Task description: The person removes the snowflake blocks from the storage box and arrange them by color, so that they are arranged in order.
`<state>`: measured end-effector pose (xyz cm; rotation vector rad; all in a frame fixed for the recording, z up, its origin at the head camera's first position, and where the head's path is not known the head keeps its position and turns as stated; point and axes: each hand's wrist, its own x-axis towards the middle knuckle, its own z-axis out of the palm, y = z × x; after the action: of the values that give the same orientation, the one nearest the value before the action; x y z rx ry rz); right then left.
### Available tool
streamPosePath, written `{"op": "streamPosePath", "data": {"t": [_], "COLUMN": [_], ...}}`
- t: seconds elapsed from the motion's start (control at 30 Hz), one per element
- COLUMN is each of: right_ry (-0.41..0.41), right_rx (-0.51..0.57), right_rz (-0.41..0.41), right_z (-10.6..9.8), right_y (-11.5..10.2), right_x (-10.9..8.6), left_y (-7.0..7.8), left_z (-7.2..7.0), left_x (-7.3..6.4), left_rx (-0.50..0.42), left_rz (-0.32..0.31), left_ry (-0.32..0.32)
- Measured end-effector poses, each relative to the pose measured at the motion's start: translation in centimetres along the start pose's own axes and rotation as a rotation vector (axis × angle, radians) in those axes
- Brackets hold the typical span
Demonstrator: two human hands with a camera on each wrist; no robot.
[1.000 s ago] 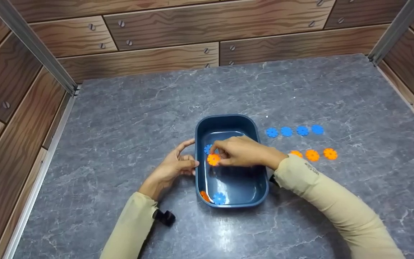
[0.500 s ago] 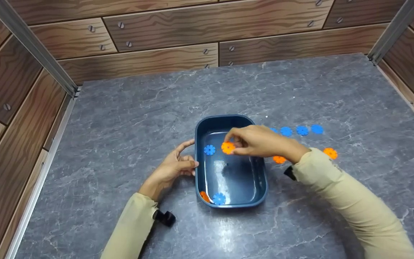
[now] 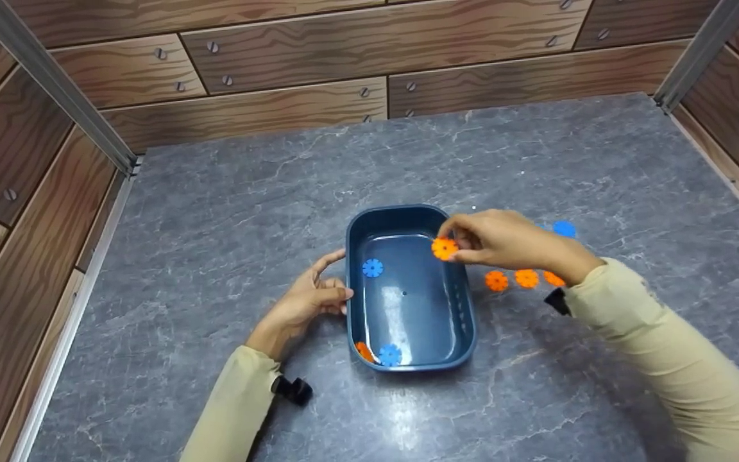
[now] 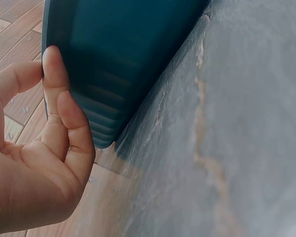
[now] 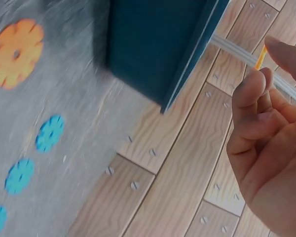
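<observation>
My left hand (image 3: 308, 292) grips the left rim of a dark blue plastic tub (image 3: 417, 314), thumb at the rim, other fingers along the outer wall, as the left wrist view (image 4: 44, 168) also has it. Between thumb and fingertips, my right hand (image 3: 507, 239) pinches an orange flower-shaped disc (image 3: 444, 248) over the tub's right rim. Edge-on, that disc (image 5: 260, 57) appears in the right wrist view. Inside the tub lie a blue disc (image 3: 373, 268) near the left wall, another blue disc (image 3: 390, 355) at the near end, and an orange disc (image 3: 364, 351) leaning in the near-left corner.
Right of the tub, orange discs (image 3: 496, 280) form a row on the grey marbled table (image 3: 228, 212), partly behind my right wrist. A row of blue discs (image 5: 19, 175) lies beyond, mostly covered by the hand in the head view. Wood-patterned walls (image 3: 292, 64) enclose the table.
My right hand has moved right and away from me, carrying the orange disc from low inside the tub to its right rim. The left hand stays at the left rim.
</observation>
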<state>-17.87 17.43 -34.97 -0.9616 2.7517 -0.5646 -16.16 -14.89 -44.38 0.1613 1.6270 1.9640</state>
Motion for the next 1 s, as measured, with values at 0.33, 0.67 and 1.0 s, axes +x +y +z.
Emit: {"op": "streamPosePath", "data": {"t": [0.33, 0.67, 1.0], "right_ry": [0.069, 0.229, 0.308], "right_rx": [-0.008, 0.036, 0.035], "right_rz": [0.037, 0.049, 0.1], "right_z": [-1.5, -2.4, -3.2], "right_y": [2.7, 6.1, 8.4], "right_x": [-3.2, -6.7, -9.8], "left_y": [-0.2, 0.1, 0.1], "left_z": [-0.2, -0.2, -0.2], "left_x": [0.0, -0.1, -0.2], "left_rx": [0.018, 0.012, 0.009], "left_rz": [-0.005, -0.009, -0.014], "left_ry": [-0.001, 0.002, -0.001]}}
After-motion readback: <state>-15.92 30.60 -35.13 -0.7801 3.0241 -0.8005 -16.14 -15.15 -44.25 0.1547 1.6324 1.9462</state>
